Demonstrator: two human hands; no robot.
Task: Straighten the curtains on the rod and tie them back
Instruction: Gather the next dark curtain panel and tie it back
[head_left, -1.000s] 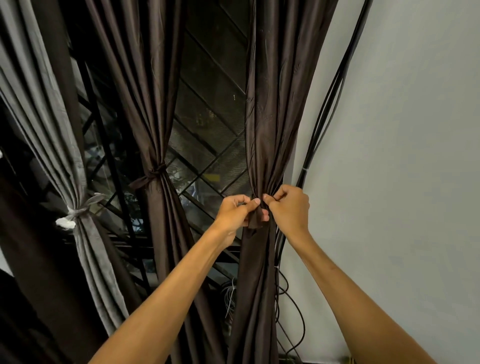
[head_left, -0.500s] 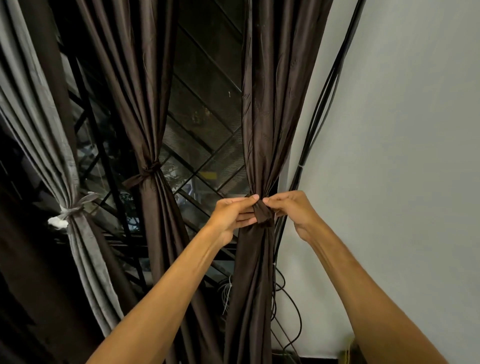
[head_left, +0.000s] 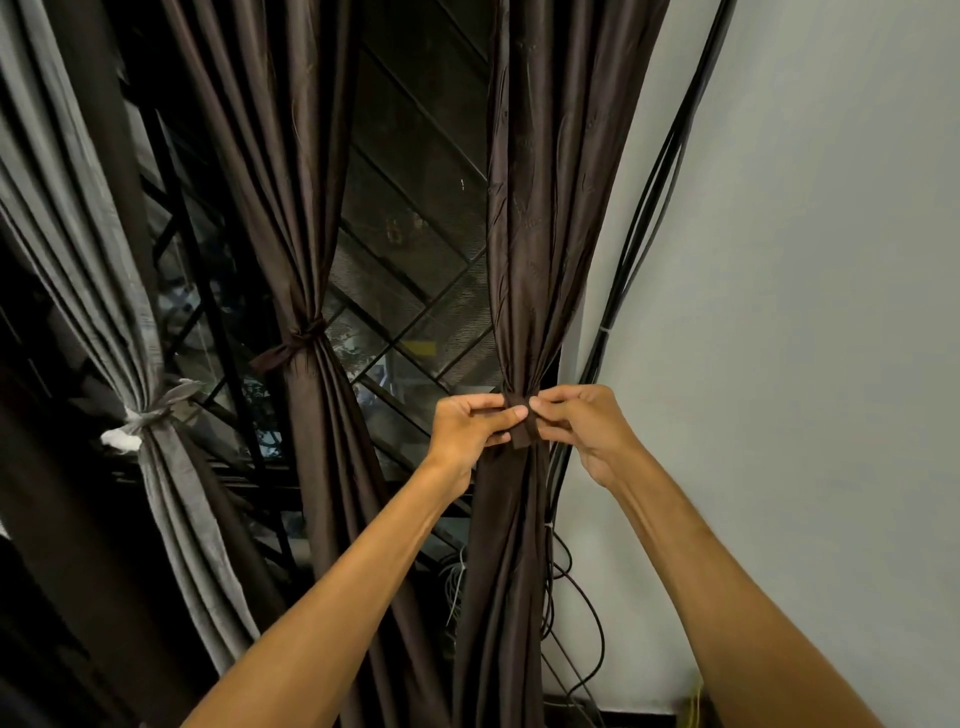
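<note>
Since a second ago my left hand (head_left: 467, 428) and right hand (head_left: 584, 428), both pinching the brown tie band (head_left: 521, 435), have drawn it flat across the right brown curtain (head_left: 540, 234) by the wall (head_left: 805, 312). I judge this last tie nearly done. I count three curtains: the grey curtain (head_left: 104, 291), tied; the middle brown curtain (head_left: 291, 208), tied; and this one.

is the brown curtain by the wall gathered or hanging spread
Gathered. The brown curtain narrows into a brown tie band, which the left hand and right hand both pinch.
</note>
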